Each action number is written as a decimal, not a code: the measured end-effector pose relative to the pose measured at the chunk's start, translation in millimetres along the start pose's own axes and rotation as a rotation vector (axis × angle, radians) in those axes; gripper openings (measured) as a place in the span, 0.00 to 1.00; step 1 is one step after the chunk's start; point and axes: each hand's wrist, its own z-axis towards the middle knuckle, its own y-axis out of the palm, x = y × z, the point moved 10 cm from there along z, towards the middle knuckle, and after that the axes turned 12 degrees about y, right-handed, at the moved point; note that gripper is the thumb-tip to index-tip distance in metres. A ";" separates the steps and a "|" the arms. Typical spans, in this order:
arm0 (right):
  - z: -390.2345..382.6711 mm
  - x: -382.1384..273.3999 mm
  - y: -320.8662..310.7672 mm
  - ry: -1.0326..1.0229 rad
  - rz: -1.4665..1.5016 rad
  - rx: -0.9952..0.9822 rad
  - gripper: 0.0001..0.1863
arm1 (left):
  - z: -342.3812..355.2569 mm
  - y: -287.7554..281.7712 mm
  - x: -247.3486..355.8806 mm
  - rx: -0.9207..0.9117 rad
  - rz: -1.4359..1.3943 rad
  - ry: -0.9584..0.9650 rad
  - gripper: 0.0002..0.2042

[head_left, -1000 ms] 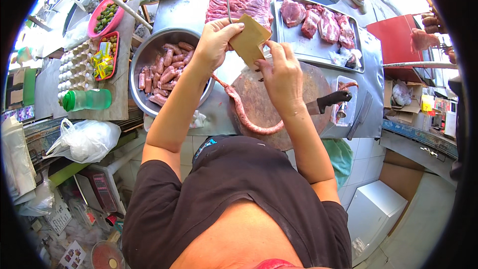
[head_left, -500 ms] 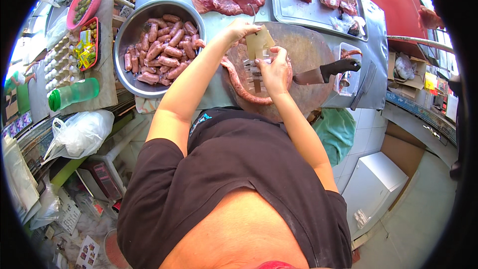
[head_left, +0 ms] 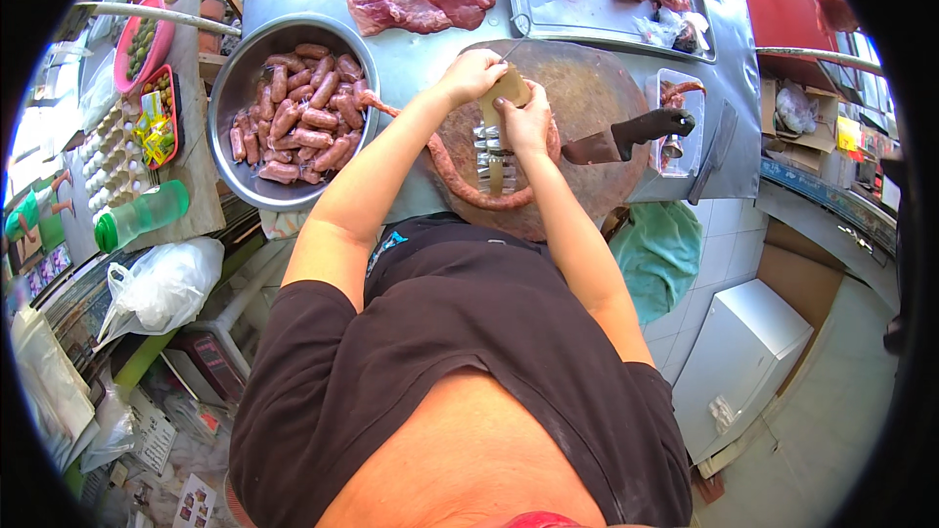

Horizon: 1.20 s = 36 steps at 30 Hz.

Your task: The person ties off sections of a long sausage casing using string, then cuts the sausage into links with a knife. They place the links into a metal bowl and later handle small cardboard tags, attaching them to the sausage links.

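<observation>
Your left hand (head_left: 472,73) and right hand (head_left: 528,122) both hold the tan card (head_left: 506,93) over the long sausage (head_left: 460,181), bowl (head_left: 256,191) at nine o'clock.

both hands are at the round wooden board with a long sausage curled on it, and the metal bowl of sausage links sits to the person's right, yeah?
Not quite: the head view shows the metal bowl of sausage links on the person's left. The rest holds: left hand and right hand are at the round wooden board, long sausage curled on it.
</observation>
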 end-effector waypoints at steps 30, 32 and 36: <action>-42.4 14.3 -1.4 -0.237 -0.686 -0.019 0.43 | -71.6 -11.4 13.9 -0.158 0.651 -0.178 0.15; -39.0 25.4 -6.0 -0.228 -0.577 0.005 0.32 | -77.6 -4.6 10.5 -0.167 0.551 -0.170 0.13; -40.3 26.4 -15.4 -0.213 -0.597 -0.011 0.08 | -87.6 0.3 -11.2 -0.128 0.449 -0.180 0.13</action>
